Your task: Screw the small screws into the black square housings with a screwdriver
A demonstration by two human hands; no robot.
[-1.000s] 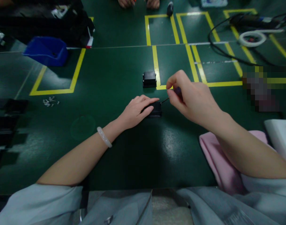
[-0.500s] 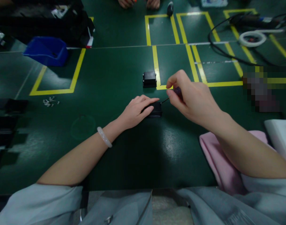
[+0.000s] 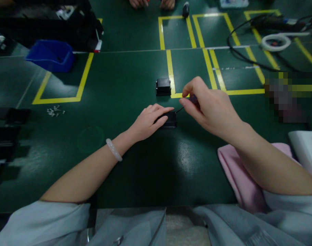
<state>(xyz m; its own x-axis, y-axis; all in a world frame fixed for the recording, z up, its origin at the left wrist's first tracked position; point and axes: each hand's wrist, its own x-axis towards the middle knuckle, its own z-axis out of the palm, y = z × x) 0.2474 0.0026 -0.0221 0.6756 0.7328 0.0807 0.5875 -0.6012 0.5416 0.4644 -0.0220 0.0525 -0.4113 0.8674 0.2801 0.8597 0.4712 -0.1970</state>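
Observation:
In the head view, a small black box (image 3: 171,119) lies on the green table in front of me. My left hand (image 3: 151,120) holds it down, thumb and index finger stretched across its top and covering its left part. My right hand (image 3: 209,104) is closed around the dark handle of a screwdriver (image 3: 193,99). The thin shaft slants down to the left, its tip at the box's upper right corner. Just beyond my left hand stands a second black box (image 3: 163,86) with small shiny bits at its sides.
Small screws (image 3: 54,111) lie in a pile at left, below a blue bin (image 3: 51,56). Several black parts (image 3: 4,136) line the left edge. A pink cloth (image 3: 231,159) sits under my right forearm. Another person's hands (image 3: 167,4) show at the far side. Cables (image 3: 234,51) lie back right.
The fingers of my right hand have shifted slightly on the screwdriver handle, the thumb a little to the left. My left hand and both boxes look unmoved.

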